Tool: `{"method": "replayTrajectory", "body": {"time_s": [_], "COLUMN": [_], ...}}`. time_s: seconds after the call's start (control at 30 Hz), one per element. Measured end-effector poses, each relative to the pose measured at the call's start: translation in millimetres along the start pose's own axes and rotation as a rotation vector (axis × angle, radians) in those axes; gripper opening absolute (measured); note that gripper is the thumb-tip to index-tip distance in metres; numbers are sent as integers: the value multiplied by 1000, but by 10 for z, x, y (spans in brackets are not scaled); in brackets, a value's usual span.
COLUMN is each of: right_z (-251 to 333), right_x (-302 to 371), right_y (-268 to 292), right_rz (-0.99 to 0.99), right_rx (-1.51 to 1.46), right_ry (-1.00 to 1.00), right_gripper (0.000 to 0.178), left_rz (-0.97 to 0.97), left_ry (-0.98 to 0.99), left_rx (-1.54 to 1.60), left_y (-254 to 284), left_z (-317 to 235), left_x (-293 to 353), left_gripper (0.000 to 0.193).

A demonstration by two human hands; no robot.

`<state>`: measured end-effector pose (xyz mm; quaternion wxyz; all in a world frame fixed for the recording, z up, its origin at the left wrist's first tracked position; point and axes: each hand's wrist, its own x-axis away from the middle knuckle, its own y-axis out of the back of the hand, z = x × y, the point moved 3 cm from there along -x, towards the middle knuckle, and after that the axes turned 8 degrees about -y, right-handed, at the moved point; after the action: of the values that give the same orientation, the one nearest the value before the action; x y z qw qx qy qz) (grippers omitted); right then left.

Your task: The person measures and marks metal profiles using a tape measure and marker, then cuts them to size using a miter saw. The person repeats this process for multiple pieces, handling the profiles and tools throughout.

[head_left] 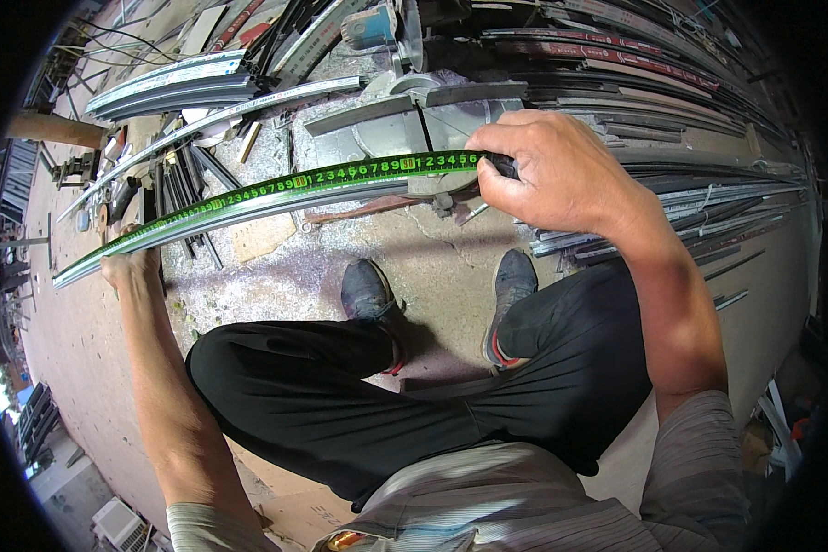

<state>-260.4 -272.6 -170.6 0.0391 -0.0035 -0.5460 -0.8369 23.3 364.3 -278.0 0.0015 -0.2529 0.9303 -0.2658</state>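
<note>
Concrete floor (51, 350) carries everything here, with long stacks of metal profiles (653, 103) to the upper right and the miter saw (377, 133) at the top middle, its metal base facing the person. Across the front of that base slants a slim pale metal bar (276, 210), its far end out to the left and its other end near the saw, where its exact edge is hard to make out. Along the bar lies the green-and-black blade of the tape measure (350, 173), drawn well out and read from left to right. The left hand (131, 267) is closed around the bar and blade near the far end; the right hand (552, 170) is curled narrow, thumb and fingers gripping the tape's dark end beside the saw. Judging by this, the tape is already laid out and measuring is under way; no pencil, mark or fresh cut shows, so marking and cutting, if wanted, appear undone.
</note>
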Motion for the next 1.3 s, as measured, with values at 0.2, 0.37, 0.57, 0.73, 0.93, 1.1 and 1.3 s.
{"method": "replayTrajectory", "body": {"time_s": [0.2,0.37,0.57,0.73,0.93,1.1,1.3], "right_z": [-11,36,15,21,20,16,22], "right_x": [10,-8,-2,-4,-6,1,8], "right_y": [-5,16,-16,-9,-13,-16,-21], "right_rz": [-8,-25,-36,-36,-42,-22,-37], "right_rx": [10,-35,-22,-22,-18,-10,-9], "right_ry": [8,20,11,20,29,11,20], "right_gripper": [27,27,27,28,28,29,29], "left_rz": [-42,-74,-98,-74,-6,-51,-72], "left_ry": [-9,1,49,58,36,18,19], "left_rx": [13,98,77,86,66,22,36], "left_y": [-182,-225,-76,-65,-121,-228,-257], "left_z": [104,-17,79,67,43,69,77], "left_x": [254,338,211,187,258,382,458], "left_gripper": [62,61,59,62,69,70,67]}}
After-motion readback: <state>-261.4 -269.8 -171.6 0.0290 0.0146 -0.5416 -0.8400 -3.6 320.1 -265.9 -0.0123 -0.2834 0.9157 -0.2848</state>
